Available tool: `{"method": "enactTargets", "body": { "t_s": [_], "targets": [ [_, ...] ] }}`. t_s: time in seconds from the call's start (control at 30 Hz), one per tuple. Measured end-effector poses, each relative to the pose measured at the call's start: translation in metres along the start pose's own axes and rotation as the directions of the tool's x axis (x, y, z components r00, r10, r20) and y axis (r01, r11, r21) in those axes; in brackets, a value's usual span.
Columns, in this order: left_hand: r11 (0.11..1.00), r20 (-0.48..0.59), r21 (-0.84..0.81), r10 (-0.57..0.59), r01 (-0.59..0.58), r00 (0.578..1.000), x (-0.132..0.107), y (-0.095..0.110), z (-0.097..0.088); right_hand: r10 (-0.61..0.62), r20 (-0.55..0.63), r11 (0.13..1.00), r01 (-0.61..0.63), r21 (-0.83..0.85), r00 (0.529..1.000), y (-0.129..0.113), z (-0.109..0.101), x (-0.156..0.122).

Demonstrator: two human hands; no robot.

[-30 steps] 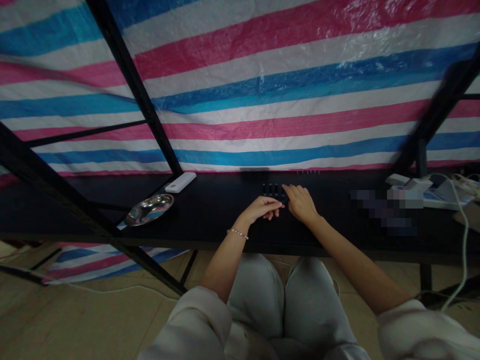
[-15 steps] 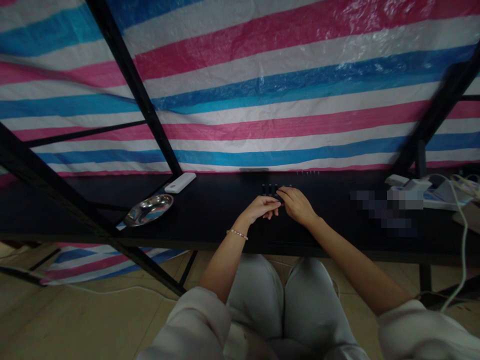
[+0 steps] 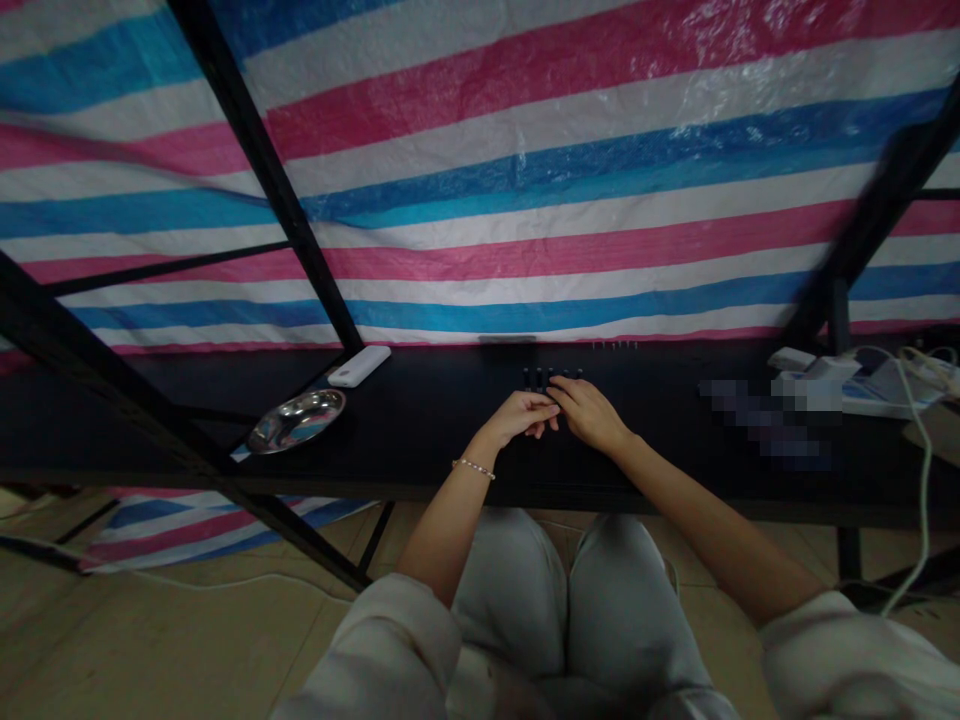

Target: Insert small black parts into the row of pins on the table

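Note:
Over the black table, my left hand point(image 3: 523, 413) and my right hand point(image 3: 594, 415) meet at the fingertips. The thumb and fingers of my left hand are pressed together in a pinch; whatever sits in them is too small and dark to name. My right hand curls over the same spot from the right, its fingertips closed and partly hidden. Just beyond my fingers stands a row of several small dark upright pegs point(image 3: 538, 378), some partly covered by my right hand. Farther back lie several tiny pale pieces point(image 3: 615, 345) in a line.
A shiny metal dish point(image 3: 298, 420) and a white oblong box point(image 3: 360, 367) are on the table's left. At right, a white power strip with plugs and cables point(image 3: 874, 390) lies near a blurred dark item point(image 3: 772, 430). Black metal posts point(image 3: 289, 210) frame a striped sheet point(image 3: 562, 240).
My right hand has shifted very slightly to the left against my left hand, and its fingers have moved a little. The left hand stays almost still.

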State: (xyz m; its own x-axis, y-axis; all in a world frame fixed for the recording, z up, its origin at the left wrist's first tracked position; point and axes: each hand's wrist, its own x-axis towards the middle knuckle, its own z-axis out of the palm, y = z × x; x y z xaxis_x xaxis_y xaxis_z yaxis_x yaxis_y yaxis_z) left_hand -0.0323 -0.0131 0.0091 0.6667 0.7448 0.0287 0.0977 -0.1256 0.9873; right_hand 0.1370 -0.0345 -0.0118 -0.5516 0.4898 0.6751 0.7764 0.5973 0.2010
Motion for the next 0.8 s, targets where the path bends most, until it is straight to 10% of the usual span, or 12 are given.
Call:
{"method": "enactTargets", "body": {
  "t_s": [0.8],
  "targets": [
    [0.999, -0.088, -0.035, 0.011, -0.014, 0.996, 0.0014, -0.0004, 0.0001, -0.024, -0.024, 0.993, 0.027, 0.114, 0.999, -0.001, 0.0055, 0.0014]
  ]
}}
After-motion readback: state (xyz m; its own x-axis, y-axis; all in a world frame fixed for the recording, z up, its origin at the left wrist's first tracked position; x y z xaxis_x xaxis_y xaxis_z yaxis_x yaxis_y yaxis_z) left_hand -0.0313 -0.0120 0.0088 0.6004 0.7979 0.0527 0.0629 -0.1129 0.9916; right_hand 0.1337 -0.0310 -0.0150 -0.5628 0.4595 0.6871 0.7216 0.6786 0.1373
